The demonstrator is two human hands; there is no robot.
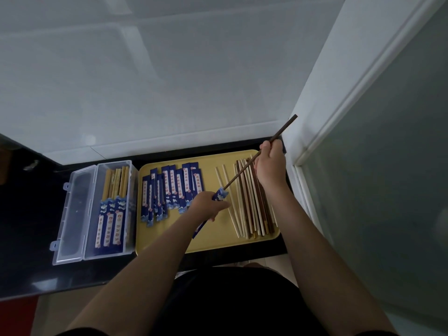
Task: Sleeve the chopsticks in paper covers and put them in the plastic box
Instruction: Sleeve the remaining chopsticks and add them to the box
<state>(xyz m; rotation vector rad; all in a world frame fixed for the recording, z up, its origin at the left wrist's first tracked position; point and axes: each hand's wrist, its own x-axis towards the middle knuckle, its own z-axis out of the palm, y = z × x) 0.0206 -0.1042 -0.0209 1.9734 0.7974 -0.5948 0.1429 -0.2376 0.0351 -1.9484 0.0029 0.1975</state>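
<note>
Your right hand (270, 166) grips the stiff, light dark chopstick (244, 169) near its 1 o'clock end; your left hand (206, 206) pinches the flimsy, crushable paper cover (220, 194) at its mouth.

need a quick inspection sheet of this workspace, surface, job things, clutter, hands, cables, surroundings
surface: black glossy counter carrying a yellow rectangular tray.
job's things: clear plastic box, lid open to the left, holds sleeved chopsticks; empty blue paper covers lie on the tray's left half, bare light and dark wooden chopsticks on its right half; a dark brown chopstick has its tip at the mouth of a blue paper cover.
clutter: nothing seen.
grippers: left hand grips the blue paper cover; right hand pinches the dark brown chopstick.
cables: nothing seen.
surroundings: white wall behind, white-framed glass door on the right.
</note>
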